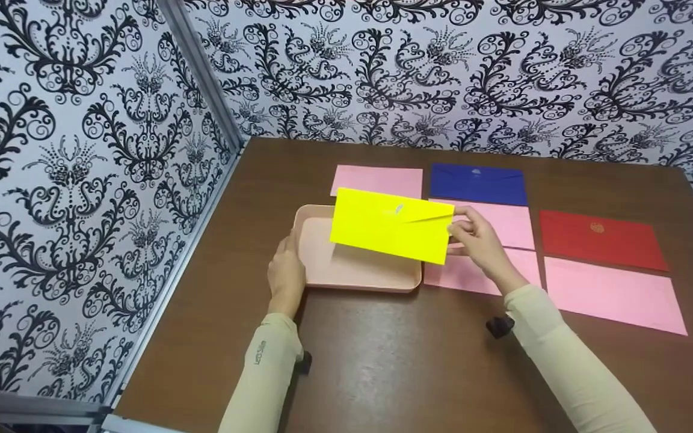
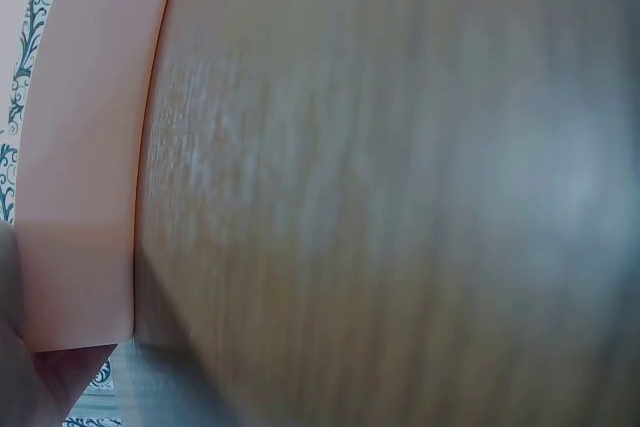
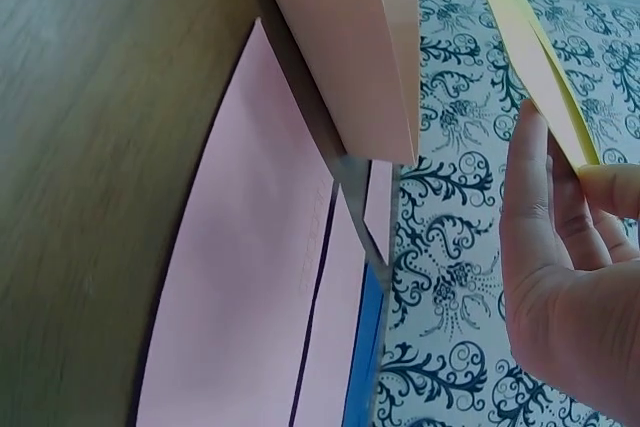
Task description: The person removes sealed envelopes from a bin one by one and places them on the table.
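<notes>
A bright yellow envelope (image 1: 382, 228) is held up, slightly tilted, above a pale pink tray (image 1: 358, 279). My right hand (image 1: 477, 239) pinches the envelope's right end between thumb and fingers; the right wrist view shows the same hand (image 3: 570, 257) with the yellow envelope (image 3: 530, 57) seen nearly edge-on. My left hand (image 1: 286, 270) rests against the tray's left side. In the left wrist view the tray's wall (image 2: 85, 167) fills the left edge, and only a bit of the hand (image 2: 15, 357) shows there. Most left fingers are hidden, so their curl is unclear.
Pink envelopes lie behind the tray (image 1: 382, 177) and to its right (image 1: 479, 273). A blue envelope (image 1: 479, 183) is at the back, a red envelope (image 1: 602, 240) farther right, with another pink envelope (image 1: 614, 294) before it. Patterned walls (image 1: 431, 72) enclose the brown table (image 1: 376, 373).
</notes>
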### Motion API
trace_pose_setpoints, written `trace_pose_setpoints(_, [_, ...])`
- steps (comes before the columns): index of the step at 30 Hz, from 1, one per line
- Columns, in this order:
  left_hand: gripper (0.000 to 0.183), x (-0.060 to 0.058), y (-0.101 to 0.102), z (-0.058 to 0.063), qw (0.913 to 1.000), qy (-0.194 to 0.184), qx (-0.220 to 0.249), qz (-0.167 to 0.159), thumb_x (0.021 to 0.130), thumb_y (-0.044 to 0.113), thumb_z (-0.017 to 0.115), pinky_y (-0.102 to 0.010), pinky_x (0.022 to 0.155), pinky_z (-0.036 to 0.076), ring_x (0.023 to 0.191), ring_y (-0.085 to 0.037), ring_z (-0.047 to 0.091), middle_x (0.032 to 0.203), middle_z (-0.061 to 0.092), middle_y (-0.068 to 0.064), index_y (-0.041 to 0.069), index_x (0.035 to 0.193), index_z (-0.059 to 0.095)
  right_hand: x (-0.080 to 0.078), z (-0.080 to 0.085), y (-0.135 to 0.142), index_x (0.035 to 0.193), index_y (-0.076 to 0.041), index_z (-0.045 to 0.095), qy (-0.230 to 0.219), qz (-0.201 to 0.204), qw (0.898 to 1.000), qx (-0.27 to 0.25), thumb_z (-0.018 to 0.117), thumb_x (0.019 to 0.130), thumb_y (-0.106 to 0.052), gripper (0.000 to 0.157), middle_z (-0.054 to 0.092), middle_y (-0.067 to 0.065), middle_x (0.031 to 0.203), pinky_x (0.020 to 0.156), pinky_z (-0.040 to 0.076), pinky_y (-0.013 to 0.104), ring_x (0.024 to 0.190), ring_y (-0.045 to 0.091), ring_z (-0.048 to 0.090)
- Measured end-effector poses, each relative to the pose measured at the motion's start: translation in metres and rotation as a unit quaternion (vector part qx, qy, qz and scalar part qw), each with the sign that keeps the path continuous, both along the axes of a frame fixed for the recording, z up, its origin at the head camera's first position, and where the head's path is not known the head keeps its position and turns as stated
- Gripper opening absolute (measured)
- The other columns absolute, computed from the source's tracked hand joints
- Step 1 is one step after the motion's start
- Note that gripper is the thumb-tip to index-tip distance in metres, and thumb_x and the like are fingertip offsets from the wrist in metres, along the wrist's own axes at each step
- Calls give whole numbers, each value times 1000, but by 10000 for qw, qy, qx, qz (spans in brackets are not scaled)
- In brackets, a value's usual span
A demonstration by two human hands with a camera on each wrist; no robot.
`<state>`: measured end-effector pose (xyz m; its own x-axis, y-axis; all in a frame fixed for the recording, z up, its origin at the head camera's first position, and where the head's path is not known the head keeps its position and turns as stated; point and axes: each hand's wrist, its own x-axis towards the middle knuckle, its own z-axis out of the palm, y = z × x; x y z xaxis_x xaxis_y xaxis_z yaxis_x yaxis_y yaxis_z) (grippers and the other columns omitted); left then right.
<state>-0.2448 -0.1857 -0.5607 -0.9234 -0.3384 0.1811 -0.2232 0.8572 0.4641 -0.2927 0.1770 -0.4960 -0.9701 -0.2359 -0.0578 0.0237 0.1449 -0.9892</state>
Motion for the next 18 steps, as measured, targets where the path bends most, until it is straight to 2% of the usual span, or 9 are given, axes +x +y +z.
trace_pose_setpoints(8, [53,0,1,0,10000,-56,42,39,96,-2,48,-54,83,57,101,-44,69,138,61,-11,13,146,50,-2,6,15,137,2,41,-30,-94,9999,-74,55,100,-11,41,70,-10,86,72,63,35,80,11,73])
trace_pose_setpoints(12, [54,-1,1,0,9999,-88,41,39,95,-2,48,-55,83,57,101,-44,69,139,61,-11,14,147,49,-4,7,24,133,1,44,35,-176,9998,-3,54,100,-10,36,71,-12,86,73,63,37,79,11,73])
trace_pose_setpoints(18, [52,-1,0,-1,10000,8,78,50,96,-1,48,-55,82,57,99,-45,69,138,61,-10,13,145,51,-6,7,36,126,-8,50,77,-324,9994,70,55,100,-12,26,72,-14,87,72,62,34,79,8,73])
